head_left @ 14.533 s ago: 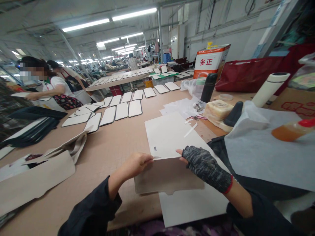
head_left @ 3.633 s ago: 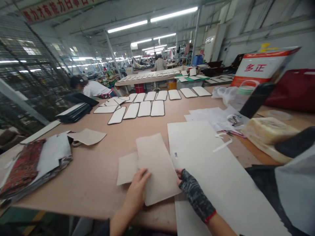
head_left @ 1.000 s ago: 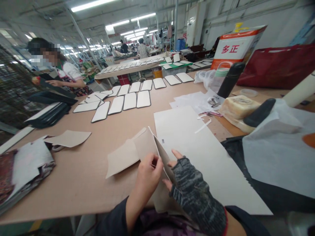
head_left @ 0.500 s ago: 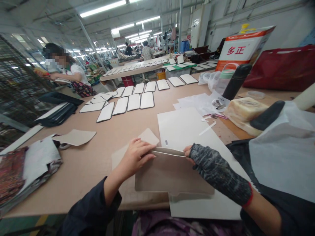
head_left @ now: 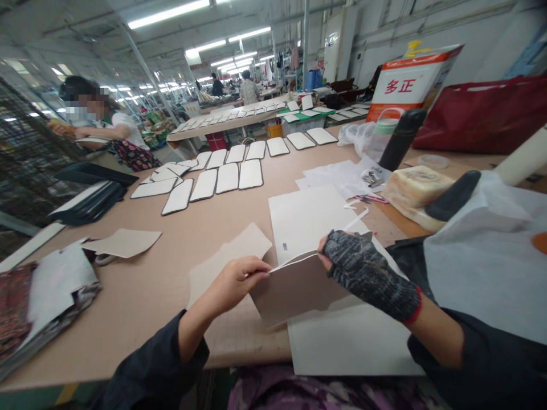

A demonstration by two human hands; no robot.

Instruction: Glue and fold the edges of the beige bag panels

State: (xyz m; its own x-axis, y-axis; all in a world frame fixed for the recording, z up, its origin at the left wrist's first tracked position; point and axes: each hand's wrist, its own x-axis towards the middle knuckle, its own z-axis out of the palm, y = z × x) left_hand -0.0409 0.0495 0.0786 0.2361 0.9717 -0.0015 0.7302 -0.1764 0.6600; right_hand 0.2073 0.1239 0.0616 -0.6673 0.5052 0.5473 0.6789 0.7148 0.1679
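A thin taupe panel (head_left: 294, 293) with pale edges is held upright and tilted between my hands, over the near side of the table. My left hand (head_left: 239, 282), bare, pinches its upper left corner between thumb and fingers. My right hand (head_left: 363, 267), in a grey knitted fingerless glove with a red cuff, grips the upper right part; its fingertips are partly hidden behind the panel. Along the top the edge looks like two layers slightly apart. Underneath lies a large white sheet (head_left: 350, 347) with a small dark mark. A beige sheet (head_left: 239, 250) lies just beyond my left hand.
White panels with dark edges (head_left: 226, 177) lie in rows farther back. At left are a dark stack (head_left: 88, 208), a curved beige piece (head_left: 128, 242) and folded material (head_left: 60, 285). On the right stand a black bottle (head_left: 402, 139), a tin (head_left: 399, 85) and a wrapped block (head_left: 421, 185). A co-worker (head_left: 123, 131) stands at back left.
The panel has turned, its left end now lower and its right end higher. My right hand has risen slightly; my left fingers have drawn into a pinch at the corner. The view has shifted slightly.
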